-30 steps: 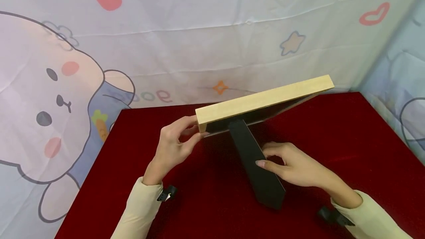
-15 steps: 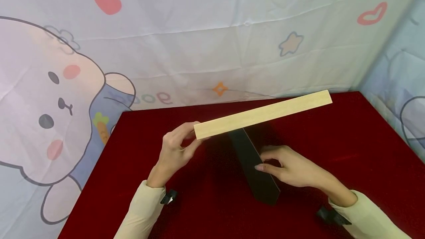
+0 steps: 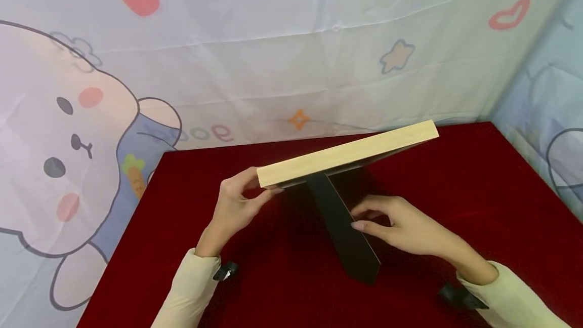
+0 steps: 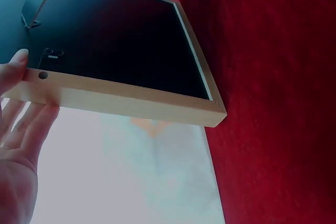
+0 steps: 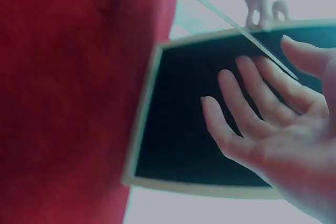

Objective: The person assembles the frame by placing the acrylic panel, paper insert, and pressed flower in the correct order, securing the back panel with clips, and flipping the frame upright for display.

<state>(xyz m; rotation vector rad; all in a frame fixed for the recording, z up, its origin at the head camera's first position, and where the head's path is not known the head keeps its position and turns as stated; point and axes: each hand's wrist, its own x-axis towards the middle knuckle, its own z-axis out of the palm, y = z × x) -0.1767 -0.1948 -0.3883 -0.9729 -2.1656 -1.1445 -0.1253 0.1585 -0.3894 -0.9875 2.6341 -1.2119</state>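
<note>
A picture frame (image 3: 350, 153) with pale wooden sides and a black backing (image 5: 173, 119) stands tilted, its back towards me. From the backing a long black easel leg (image 3: 341, 232) slants down to the near side. My left hand (image 3: 234, 211) grips the frame's left side, thumb on the back; in the left wrist view a small round hole and a black metal fitting (image 4: 54, 54) show near the thumb. My right hand (image 3: 405, 224) pinches the right edge of the leg between thumb and fingers. The frame's front is hidden.
A dark red cloth (image 3: 483, 206) covers the table. Close behind its far edge hangs a pale curtain (image 3: 273, 54) with cartoon prints, which also runs along the right side. Black wrist straps (image 3: 225, 271) sit at both sleeves.
The frame's top has tipped down, then slightly back up, and its right end has shifted left and lower. The leg moved slightly left with it; both hands keep their hold.
</note>
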